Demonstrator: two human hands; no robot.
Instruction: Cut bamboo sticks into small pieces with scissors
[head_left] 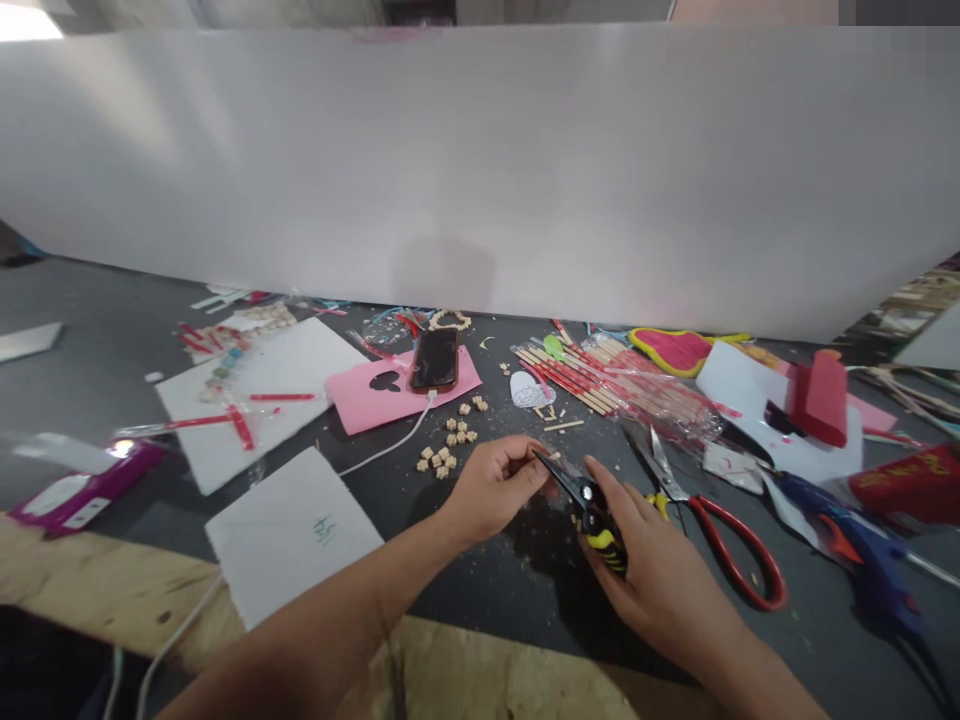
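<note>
My left hand (499,485) is closed in a pinch at the middle of the dark table, and what sits between its fingertips is too small to make out. The tip of black pliers (586,495) with yellow-marked handles meets those fingertips. My right hand (649,560) is wrapped round the pliers' handles. Small pale wooden clusters (437,461) lie just left of my left hand. Beyond the hands are a thin stick (563,426) and a white paper piece with a drawn pattern (532,390). Crumbs are scattered beneath the hands.
Red-handled scissors (739,550) and a blue glue gun (862,550) lie to the right. A phone (435,360) with a cable rests on pink paper (360,400). Striped sticks (577,378) lie behind, white boards (292,530) at left. A tall white panel (480,170) stands along the back.
</note>
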